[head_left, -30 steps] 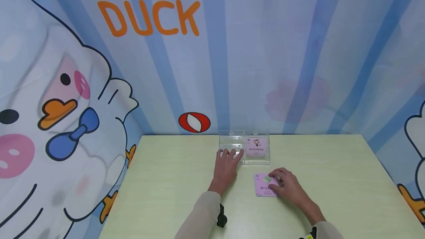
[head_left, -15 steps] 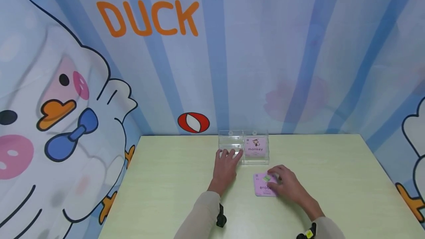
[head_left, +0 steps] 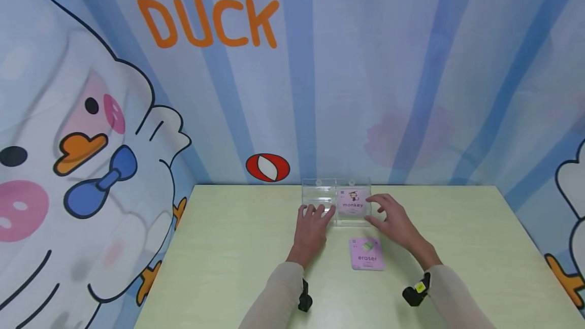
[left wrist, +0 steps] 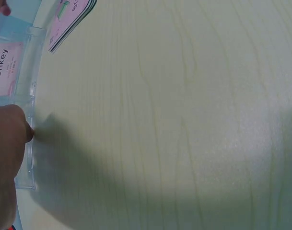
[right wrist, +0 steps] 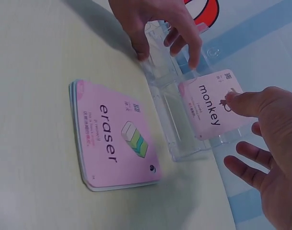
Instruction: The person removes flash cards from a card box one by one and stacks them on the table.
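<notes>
A clear plastic card holder (head_left: 320, 183) with two compartments stands at the back of the table. In its right compartment leans a pink "monkey" card (head_left: 353, 201). My left hand (head_left: 311, 232) grips the holder's left part, thumb at the front edge and fingers over the compartment. Beside the monkey card is my right hand (head_left: 395, 221), thumb and fingers spread apart with nothing between them. In the right wrist view its thumb (right wrist: 246, 103) overlaps the card's picture; contact cannot be told. A stack of pink cards topped by "eraser" (head_left: 367, 254) lies in front of the holder.
The pale wooden table (head_left: 242, 248) meets a blue striped curtain (head_left: 338, 90) right behind the holder. Duck drawings (head_left: 132, 202) are printed on the curtain. Each wrist wears a black camera (head_left: 416, 293).
My right hand has left the eraser stack and moved forward to the right side of the holder, by the monkey card. The left hand stays on the holder.
</notes>
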